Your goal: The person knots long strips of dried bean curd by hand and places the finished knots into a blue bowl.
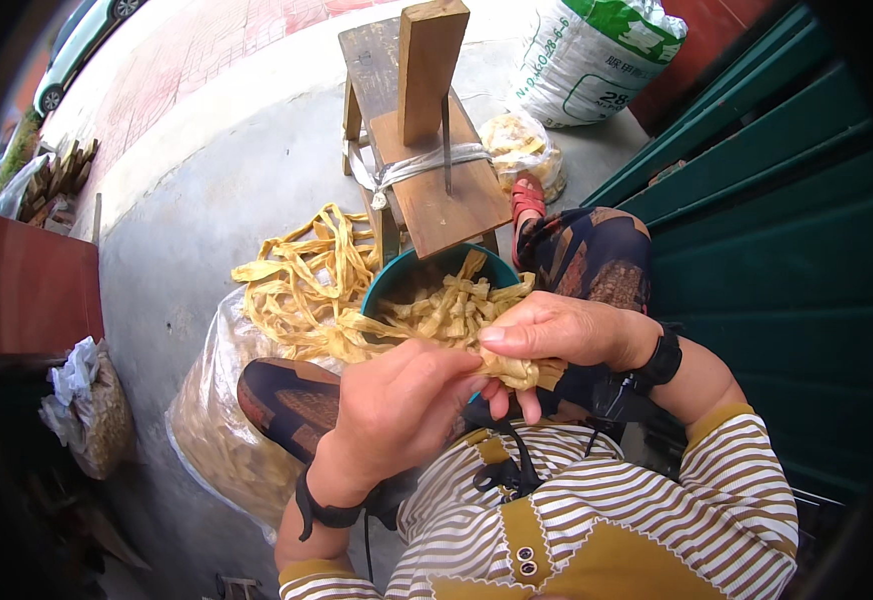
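Yellowish strip [519, 373], pinched in left hand [389, 400] and right hand [575, 332] fingers, looks light, bendy, kinda tearable; best grabbed mid-fold.

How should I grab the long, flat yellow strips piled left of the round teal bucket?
Maybe pinch the long, flat yellow strips by one loop at their far edge, coming from the left: loops stick out there over the grey floor, while the round teal bucket crowds their right side.
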A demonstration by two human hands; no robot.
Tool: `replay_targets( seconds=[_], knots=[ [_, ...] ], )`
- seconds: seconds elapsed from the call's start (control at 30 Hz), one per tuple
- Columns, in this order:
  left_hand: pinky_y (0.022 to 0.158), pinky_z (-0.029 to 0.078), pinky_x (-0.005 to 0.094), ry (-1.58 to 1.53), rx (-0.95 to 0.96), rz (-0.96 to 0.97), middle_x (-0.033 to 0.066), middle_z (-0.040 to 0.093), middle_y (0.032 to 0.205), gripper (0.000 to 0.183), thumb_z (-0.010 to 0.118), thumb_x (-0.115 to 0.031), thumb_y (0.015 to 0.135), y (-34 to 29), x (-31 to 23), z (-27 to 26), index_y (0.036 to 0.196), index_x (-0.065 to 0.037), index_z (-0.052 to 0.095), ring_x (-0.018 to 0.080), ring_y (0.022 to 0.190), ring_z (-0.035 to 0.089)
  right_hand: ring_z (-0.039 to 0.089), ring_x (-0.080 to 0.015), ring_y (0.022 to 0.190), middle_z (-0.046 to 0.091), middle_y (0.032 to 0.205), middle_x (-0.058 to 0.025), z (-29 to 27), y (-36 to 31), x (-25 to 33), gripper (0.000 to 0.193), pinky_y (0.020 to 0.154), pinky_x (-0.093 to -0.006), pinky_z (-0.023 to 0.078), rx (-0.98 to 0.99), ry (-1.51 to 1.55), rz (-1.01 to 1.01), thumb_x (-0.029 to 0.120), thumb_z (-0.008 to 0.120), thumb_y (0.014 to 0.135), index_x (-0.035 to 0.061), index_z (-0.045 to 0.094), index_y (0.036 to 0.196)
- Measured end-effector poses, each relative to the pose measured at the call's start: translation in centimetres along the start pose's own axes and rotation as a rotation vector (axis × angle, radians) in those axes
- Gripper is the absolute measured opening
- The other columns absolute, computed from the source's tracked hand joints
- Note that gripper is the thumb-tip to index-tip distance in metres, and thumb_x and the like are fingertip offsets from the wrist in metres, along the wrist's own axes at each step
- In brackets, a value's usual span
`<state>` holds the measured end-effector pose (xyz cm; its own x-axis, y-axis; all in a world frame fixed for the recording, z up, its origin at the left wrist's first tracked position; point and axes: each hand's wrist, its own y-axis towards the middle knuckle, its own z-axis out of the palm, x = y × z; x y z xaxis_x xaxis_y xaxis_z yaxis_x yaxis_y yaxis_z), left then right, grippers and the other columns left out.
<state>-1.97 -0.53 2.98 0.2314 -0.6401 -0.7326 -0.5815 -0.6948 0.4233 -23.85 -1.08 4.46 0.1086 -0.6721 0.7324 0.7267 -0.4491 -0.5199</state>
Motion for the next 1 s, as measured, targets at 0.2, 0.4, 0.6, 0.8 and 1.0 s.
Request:
replay_targets(
  seconds=[0.2, 0.4, 0.6, 0.8, 1.0],
  knots=[
    [0.046, 0.044, 0.0301, 0.135, 0.195, 0.032, 0.0057, 0.06, 0.065, 0.02, 0.075, -0.013, 0.072, -0.3, -0.9, -0.9, 0.086, -0.005, 0.063, 0.0217, 0.051, 0.058, 0.053, -0.0085, 0.05, 0.059, 0.071, -0.0066, -0.3, 0.5, -1.0, 0.036, 0.049, -0.0203, 0.042, 0.338, 0.022, 0.15, 0.03, 0.041, 0.1, -0.0023, 0.056, 0.095],
    [0.045, 0.043, 0.0301, 0.022, 0.261, -0.072, 0.0048, 0.058, 0.06, 0.014, 0.073, -0.012, 0.072, -2.2, -0.3, -2.8, 0.08, -0.006, 0.065, 0.0201, 0.051, 0.058, 0.045, -0.0037, 0.046, 0.053, 0.066, -0.0012, 0.3, -1.2, -1.9, 0.042, 0.043, -0.0197, 0.037, 0.202, -0.151, 0.104, 0.043, 0.046, 0.096, 0.0043, 0.056, 0.085],
    [0.053, 0.047, 0.0296, -0.102, 0.074, -0.405, 0.0117, 0.063, 0.068, 0.014, 0.07, -0.016, 0.081, 2.2, 4.5, -1.2, 0.084, -0.002, 0.066, 0.0223, 0.06, 0.063, 0.05, -0.0048, 0.049, 0.059, 0.07, -0.0026, -3.1, -0.1, 1.7, 0.033, 0.044, -0.02, 0.041, -0.32, -0.278, -0.1, 0.034, 0.052, 0.095, 0.0015, 0.057, 0.095],
    [0.051, 0.039, 0.0201, -0.037, -0.198, -0.438, -0.0012, 0.059, 0.064, 0.02, 0.07, -0.018, 0.084, 8.2, 8.1, 0.1, 0.084, 0.001, 0.065, 0.0041, 0.059, 0.048, 0.059, -0.0132, 0.058, 0.061, 0.072, -0.0087, -6.9, 2.4, 3.7, 0.017, 0.053, -0.0267, 0.047, -0.854, -0.638, -0.423, 0.02, 0.056, 0.09, 0.0035, 0.059, 0.093],
    [0.049, 0.04, 0.0254, 0.172, -0.256, -0.403, 0.007, 0.057, 0.058, 0.022, 0.068, -0.018, 0.085, 10.1, 10.2, 1.9, 0.078, 0.002, 0.063, 0.0093, 0.053, 0.049, 0.058, -0.0182, 0.054, 0.06, 0.067, -0.0116, -9.5, 5.1, 2.3, 0.019, 0.054, -0.0317, 0.046, -1.09, -1.224, -0.756, 0.021, 0.06, 0.088, 0.0018, 0.06, 0.087]
  ],
)
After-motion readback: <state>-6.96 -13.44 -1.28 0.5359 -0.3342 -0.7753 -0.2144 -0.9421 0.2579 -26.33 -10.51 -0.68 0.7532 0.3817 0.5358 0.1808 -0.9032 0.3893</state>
